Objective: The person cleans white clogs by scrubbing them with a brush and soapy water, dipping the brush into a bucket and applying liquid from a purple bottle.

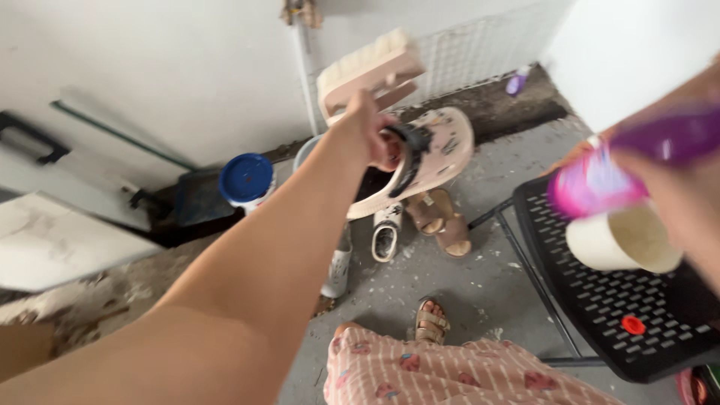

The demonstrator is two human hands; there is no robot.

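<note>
Your left hand (367,131) is closed on a pale pink clog (435,154) by its black strap, and the same grip pins a scrub brush (369,69) with a pink wooden back, bristles up. You hold both out at arm's length above the floor (480,277), the clog tilted with its sole facing you.

Your right hand (686,187) sits close to the camera and is blurred; it is wrapped round a purple bottle (630,161) with a pink end, held just over a cream cup (626,240). The cup rests on a black slatted stool (600,300), where a small red cap (633,325) also lies.

Below the clog, on the floor, are a white shoe (386,234), a brown sandal (446,221), and a tub with a blue lid (246,180) by the wall (172,67). Your sandalled foot (432,322) and pink striped clothing (450,375) show at the bottom edge. A second purple bottle (516,81) lies far off by the wall.
</note>
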